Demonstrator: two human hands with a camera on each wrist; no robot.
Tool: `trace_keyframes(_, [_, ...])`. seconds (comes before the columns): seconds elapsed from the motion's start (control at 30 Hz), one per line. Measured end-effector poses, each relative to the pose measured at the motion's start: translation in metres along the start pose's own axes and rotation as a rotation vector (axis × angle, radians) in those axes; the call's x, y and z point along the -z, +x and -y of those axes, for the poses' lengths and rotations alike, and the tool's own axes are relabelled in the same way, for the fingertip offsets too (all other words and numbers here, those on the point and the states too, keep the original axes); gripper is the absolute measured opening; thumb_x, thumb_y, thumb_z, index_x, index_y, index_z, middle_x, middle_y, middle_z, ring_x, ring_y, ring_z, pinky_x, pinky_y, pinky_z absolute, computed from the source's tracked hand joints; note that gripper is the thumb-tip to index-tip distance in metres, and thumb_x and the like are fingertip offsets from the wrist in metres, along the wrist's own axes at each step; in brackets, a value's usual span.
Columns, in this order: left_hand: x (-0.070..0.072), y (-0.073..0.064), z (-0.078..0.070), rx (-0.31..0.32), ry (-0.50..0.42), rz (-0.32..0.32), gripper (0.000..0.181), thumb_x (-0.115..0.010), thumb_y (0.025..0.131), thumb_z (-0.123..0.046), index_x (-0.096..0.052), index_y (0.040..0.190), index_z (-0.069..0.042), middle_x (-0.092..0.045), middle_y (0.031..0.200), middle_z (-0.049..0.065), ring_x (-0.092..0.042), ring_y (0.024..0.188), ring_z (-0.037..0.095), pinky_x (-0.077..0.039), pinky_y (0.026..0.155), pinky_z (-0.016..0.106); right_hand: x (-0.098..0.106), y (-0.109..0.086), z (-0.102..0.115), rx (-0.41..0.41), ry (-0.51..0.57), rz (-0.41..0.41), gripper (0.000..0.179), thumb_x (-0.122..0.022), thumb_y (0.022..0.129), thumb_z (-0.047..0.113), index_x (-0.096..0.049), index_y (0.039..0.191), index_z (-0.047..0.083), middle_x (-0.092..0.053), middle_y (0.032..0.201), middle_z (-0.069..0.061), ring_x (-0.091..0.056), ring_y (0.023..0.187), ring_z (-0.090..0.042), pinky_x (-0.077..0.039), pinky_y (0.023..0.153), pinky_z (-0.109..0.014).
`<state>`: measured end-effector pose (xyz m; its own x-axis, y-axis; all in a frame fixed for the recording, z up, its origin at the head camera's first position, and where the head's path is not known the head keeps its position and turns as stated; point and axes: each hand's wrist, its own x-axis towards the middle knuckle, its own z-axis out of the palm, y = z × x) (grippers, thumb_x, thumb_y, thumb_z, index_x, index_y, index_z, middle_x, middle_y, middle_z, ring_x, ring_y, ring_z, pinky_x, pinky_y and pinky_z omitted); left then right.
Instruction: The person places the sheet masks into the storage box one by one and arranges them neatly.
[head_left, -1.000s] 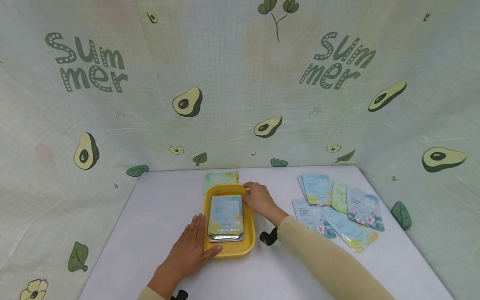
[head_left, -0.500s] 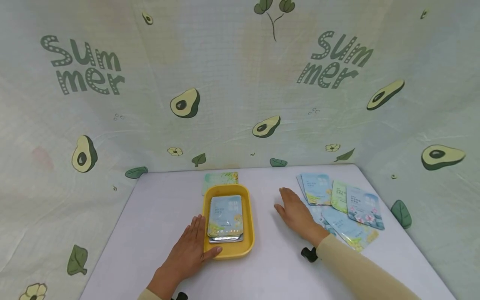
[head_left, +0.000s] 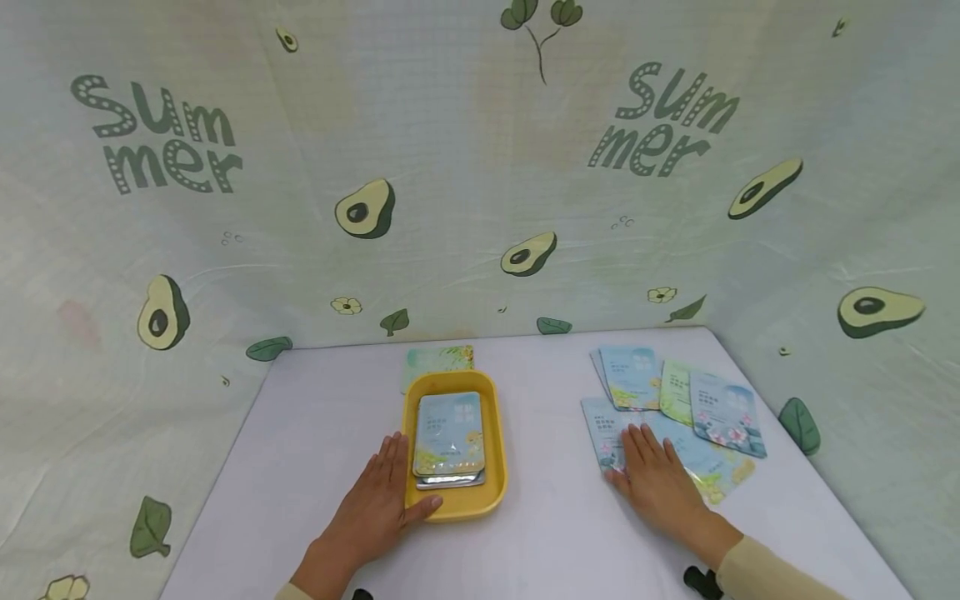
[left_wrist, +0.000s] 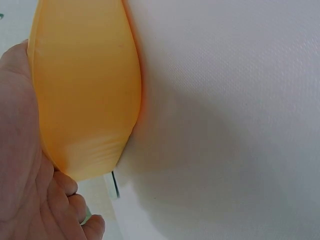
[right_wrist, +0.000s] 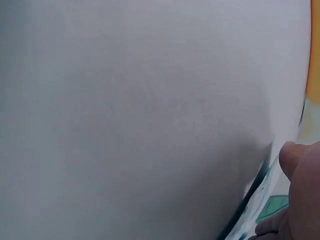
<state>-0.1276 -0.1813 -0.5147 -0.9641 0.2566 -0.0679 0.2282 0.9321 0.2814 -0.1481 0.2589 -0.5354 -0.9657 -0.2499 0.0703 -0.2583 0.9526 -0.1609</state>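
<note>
The left hand's [head_left: 378,500] fingers are lying straight and close together along the outside of the yellow tray [head_left: 461,503], with the thumb standing apart and reaching over its near left rim. They are touching the tray without wrapping round it, so the hand is probably steadying it rather than gripping it. The right hand's [head_left: 663,487] fingers are reaching out straight, slightly apart, above the loose packets, the thumb spreading to the side; they are holding nothing, and whether they are pressing on the packets I cannot tell.

Under and beside that hand, a teal-edged packet [head_left: 598,423] and a broad blue packet [head_left: 708,462] are lying partly covered. Just beyond, an upright-set blue packet [head_left: 632,375], a leaf-green packet [head_left: 676,390] and a pink-flowered packet [head_left: 726,408] are overlapping, presumably from being laid down loosely.

Inside the tray, a blue top packet [head_left: 450,429] is resting on a silver packet [head_left: 450,481], whose near edge is showing, likely because the two are sitting unevenly. Past the far rim, a pale green packet [head_left: 437,360] is lying partly hidden. The white worktop [head_left: 315,433] is carrying everything.
</note>
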Motion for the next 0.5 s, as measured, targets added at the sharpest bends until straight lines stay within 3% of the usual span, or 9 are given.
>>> trace_keyframes(0.2, [-0.001,0.0,0.001,-0.01,-0.003,-0.015,0.105,-0.054,0.101,-0.069,-0.017,0.166,0.005,-0.017,0.174,0.025,-0.015,0.163,0.039,-0.025,0.129,0.056,-0.005,-0.004,0.004,0.034,-0.013,0.027,0.061,-0.057,0.109,0.032,-0.048,0.15,-0.012,-0.046,0.158,-0.032,-0.035,0.152,-0.052,-0.027,0.121,-0.073])
trace_keyframes(0.5, [0.0,-0.001,0.0,0.005,-0.009,-0.001,0.106,-0.053,0.101,-0.07,-0.016,0.167,0.004,-0.017,0.175,0.024,-0.014,0.164,0.038,-0.025,0.13,0.055,-0.005,0.023,0.04,0.107,0.014,0.108,0.061,-0.053,0.111,0.031,-0.045,0.152,-0.013,-0.041,0.162,-0.032,-0.032,0.154,-0.05,-0.024,0.124,-0.07])
